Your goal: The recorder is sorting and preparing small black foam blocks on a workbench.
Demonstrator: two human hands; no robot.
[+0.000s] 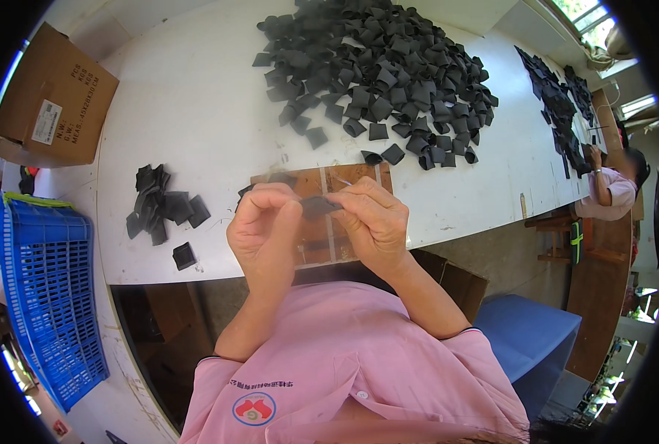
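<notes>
My left hand [264,231] and my right hand [374,220] meet above the table's near edge, both pinching one small black square piece [319,206] held between their fingertips. A thin pale needle-like tool [343,180] sticks up from my right fingers. Under the hands lies a brown wooden board [322,222]. A big heap of the same black pieces [381,74] covers the far middle of the white table [196,103]. A small pile of black pieces [161,209] sits left of my left hand, with one lone piece [184,256] near the edge.
A cardboard box [52,100] stands at the far left, a blue plastic crate [45,296] at the lower left. A blue stool [529,337] is at my right. Another person in pink [612,189] works at the right end, beside more black pieces [559,103].
</notes>
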